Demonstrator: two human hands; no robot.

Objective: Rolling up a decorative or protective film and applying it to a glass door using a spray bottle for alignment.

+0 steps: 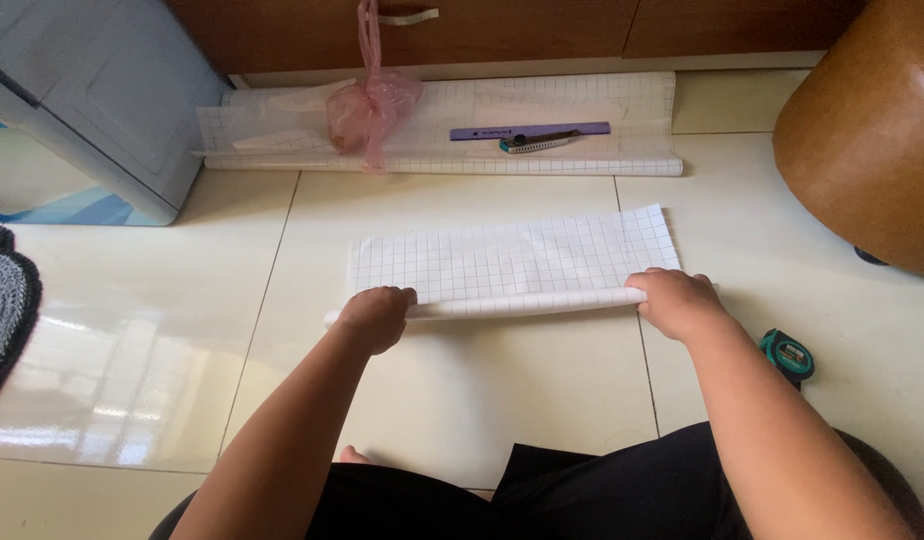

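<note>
My left hand (375,316) and right hand (676,302) are both curled over the ends of a half-rolled white grid-printed sheet (512,258) on the cream tile floor (482,400). I judge even pressure keeps the roll straight. Green tape measure (788,354) at 4 o'clock of the right hand.

Matt gridded paper sheet (512,258) lies on glossy, smooth cream floor tiles (462,390), near a crinkled translucent pink plastic bag (372,105) and a smooth brown leather-look pouf (867,130).
</note>
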